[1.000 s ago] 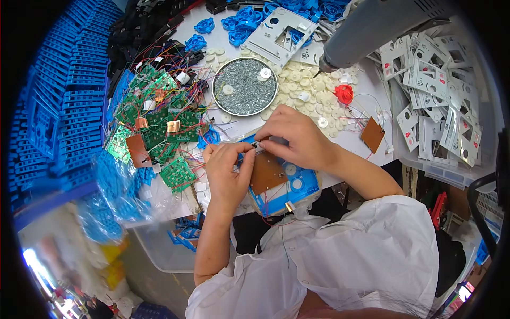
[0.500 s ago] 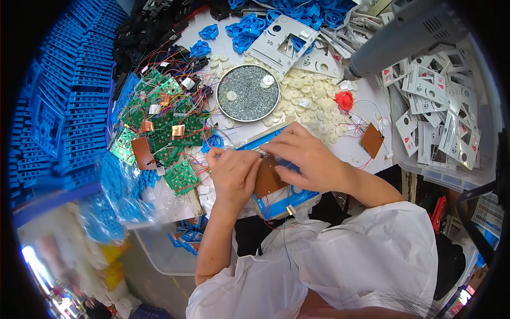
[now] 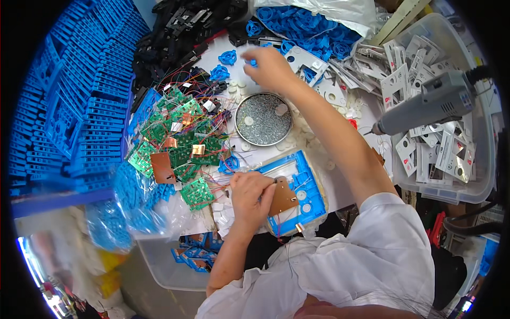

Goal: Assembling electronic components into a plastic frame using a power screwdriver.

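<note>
My left hand (image 3: 247, 195) is closed at the left edge of a brown circuit board (image 3: 285, 196). The board lies in an open blue plastic case (image 3: 312, 186), which holds small white discs and has a copper-coloured metal piece at its near edge. My right hand (image 3: 270, 68) is stretched far forward over the blue ring-shaped parts, its fingertips blurred. A bit of blue shows under those fingers; whether they grip it is unclear. Two more blue ring parts (image 3: 228, 57) lie just left of that hand. Between my hands stands a round tin of small metal screws (image 3: 255, 127).
Green circuit boards with wires (image 3: 196, 194) are heaped at the left, beside stacked blue cases (image 3: 101, 127). Black parts (image 3: 186, 24) lie at the back. A grey electric screwdriver (image 3: 425, 103) hangs at the right, before a clear bin (image 3: 473, 186) of white panels.
My right hand has left the blue case and reached forward to the blue ring parts. My left hand stays at the brown board. The whole view has shifted somewhat.
</note>
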The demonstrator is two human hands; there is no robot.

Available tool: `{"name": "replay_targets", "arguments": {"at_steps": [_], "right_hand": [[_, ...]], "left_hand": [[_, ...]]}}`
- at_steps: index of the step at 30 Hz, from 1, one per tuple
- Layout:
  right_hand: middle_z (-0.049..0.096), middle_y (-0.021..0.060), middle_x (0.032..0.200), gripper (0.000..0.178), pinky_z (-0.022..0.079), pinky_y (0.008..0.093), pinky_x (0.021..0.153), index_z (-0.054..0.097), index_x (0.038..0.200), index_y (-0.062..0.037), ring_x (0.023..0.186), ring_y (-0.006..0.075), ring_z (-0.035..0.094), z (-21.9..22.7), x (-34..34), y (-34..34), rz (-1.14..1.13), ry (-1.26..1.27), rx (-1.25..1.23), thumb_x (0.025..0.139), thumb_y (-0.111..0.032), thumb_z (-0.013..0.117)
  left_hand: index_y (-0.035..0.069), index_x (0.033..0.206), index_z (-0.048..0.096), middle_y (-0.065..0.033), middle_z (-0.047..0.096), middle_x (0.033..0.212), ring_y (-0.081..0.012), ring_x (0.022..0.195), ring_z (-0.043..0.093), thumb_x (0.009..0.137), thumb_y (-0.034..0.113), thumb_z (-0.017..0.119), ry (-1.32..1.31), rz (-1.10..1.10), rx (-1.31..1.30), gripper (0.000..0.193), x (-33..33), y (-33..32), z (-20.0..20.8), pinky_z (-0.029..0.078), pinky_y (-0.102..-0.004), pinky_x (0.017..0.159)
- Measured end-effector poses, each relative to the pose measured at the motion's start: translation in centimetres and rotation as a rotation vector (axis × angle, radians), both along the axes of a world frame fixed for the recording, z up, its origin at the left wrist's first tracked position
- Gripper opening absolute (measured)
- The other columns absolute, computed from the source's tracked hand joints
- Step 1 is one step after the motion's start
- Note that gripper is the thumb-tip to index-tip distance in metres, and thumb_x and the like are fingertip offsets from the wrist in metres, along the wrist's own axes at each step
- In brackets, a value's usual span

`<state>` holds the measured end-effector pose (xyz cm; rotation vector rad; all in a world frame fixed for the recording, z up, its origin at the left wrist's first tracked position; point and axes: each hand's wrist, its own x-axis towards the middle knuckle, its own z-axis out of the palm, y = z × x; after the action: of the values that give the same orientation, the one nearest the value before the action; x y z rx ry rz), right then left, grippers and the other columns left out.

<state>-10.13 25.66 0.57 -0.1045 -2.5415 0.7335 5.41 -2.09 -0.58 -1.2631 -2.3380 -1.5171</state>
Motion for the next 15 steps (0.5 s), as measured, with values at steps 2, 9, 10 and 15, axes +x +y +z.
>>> {"name": "replay_targets", "arguments": {"at_steps": [2,9,10,15], "right_hand": [[0.075,0.018,0.108,0.027,0.055,0.0528,0.093,0.076,0.11,-0.0057,0.11,0.0401,0.066,-1.6,-6.2,2.2,-0.195,-0.058,0.102,0.087,-0.018,0.066],[0.077,0.0145,0.103,0.02,0.058,0.0537,0.083,0.072,0.105,-0.0081,0.106,0.0375,0.07,-5.2,-14.3,4.1,-0.414,-0.151,0.387,0.092,-0.018,0.059],[0.078,0.0139,0.101,0.019,0.058,0.0537,0.082,0.072,0.103,-0.0085,0.103,0.0381,0.071,-5.7,-14.4,4.3,-0.413,-0.138,0.389,0.092,-0.018,0.059],[0.076,0.0129,0.097,0.029,0.059,0.0505,0.079,0.075,0.105,-0.0141,0.094,0.0372,0.073,-4.9,-14.3,1.4,-0.344,0.037,0.254,0.084,-0.034,0.072]], "left_hand": [[0.008,0.089,0.071,-0.0062,0.069,0.087,-0.0257,0.085,0.064,0.082,0.003,0.076,-0.012,-0.021,0.024,0.01,0.1,0.6,0.1,0.043,-0.0405,0.086],[0.007,0.089,0.07,-0.0064,0.069,0.088,-0.0258,0.087,0.065,0.08,0.002,0.077,-0.082,0.012,0.054,0.012,-0.2,0.3,-0.9,0.043,-0.0413,0.087],[0.007,0.088,0.07,-0.0072,0.069,0.088,-0.0262,0.086,0.065,0.08,0.0,0.076,-0.085,0.013,0.066,0.013,-0.2,0.3,-0.9,0.045,-0.0406,0.086],[0.007,0.09,0.07,-0.0072,0.069,0.089,-0.0269,0.087,0.065,0.079,0.0,0.077,-0.062,0.038,0.058,0.015,0.0,-0.5,-1.3,0.045,-0.0404,0.086]]}}
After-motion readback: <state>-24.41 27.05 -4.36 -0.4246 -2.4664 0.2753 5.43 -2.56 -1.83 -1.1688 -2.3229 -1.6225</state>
